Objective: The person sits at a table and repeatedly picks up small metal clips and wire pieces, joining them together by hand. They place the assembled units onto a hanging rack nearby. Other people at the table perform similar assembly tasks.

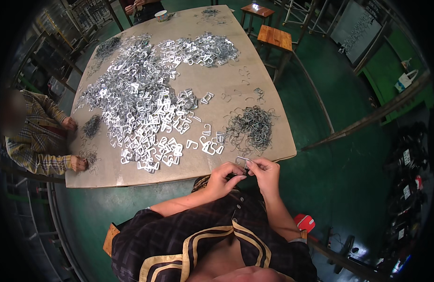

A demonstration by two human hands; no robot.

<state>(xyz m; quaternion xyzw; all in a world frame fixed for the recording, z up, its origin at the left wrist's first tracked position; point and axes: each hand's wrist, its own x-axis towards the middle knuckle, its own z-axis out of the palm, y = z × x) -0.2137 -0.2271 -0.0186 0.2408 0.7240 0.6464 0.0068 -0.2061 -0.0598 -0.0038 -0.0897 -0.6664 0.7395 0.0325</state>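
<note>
At the table's near edge my two hands meet, fingertips almost touching. A small silver metal hook (243,159) sticks up between them, pinched by the thumb and fingers of my right hand (265,173). My left hand (223,180) is closed too, thumb against fingers beside the hook; whatever lies between its fingertips is too small and hidden to name. Just beyond my hands is a tangled heap of thin dark wire clips (252,129). A few loose silver hooks (210,146) lie left of that heap, near a large spread pile of the same bent hooks (144,96).
The brown tabletop (203,170) carries another hook pile (200,49) farther back. At left, a person in a plaid shirt (38,134) has both hands by small wire heaps (91,126). Another person (146,10) stands at the far end near a cup (161,16). Wooden stools (274,37) stand right.
</note>
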